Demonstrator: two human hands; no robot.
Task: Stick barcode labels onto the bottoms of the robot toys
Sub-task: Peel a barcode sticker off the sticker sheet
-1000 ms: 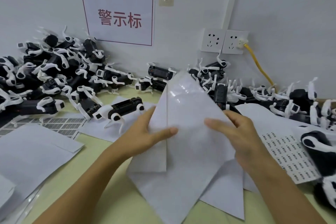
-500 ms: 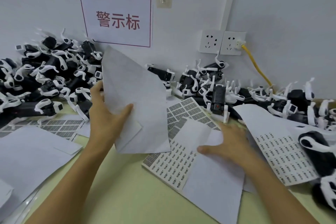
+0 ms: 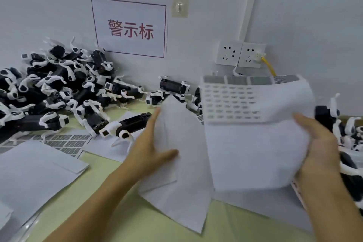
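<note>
My left hand (image 3: 151,153) grips a few blank white backing sheets (image 3: 182,173), thumb on the front. My right hand (image 3: 318,153) grips a label sheet (image 3: 251,143) lifted off the table; its top edge curls toward me and shows rows of small barcode labels (image 3: 229,102). Black-and-white robot toys (image 3: 59,88) lie heaped at the back left against the wall. One toy (image 3: 127,125) lies on its side just left of my left hand. More toys (image 3: 345,129) sit at the right edge, partly hidden by the lifted sheet.
White paper sheets (image 3: 33,175) cover the left of the yellow-green table (image 3: 121,222), with a label sheet (image 3: 64,141) under them. A wall sign (image 3: 129,27), two sockets (image 3: 241,54) and a yellow cable (image 3: 268,67) are behind.
My right hand lifted the label sheet from the table and curled it up. My left hand moved its blank sheets right, back toward the middle.
</note>
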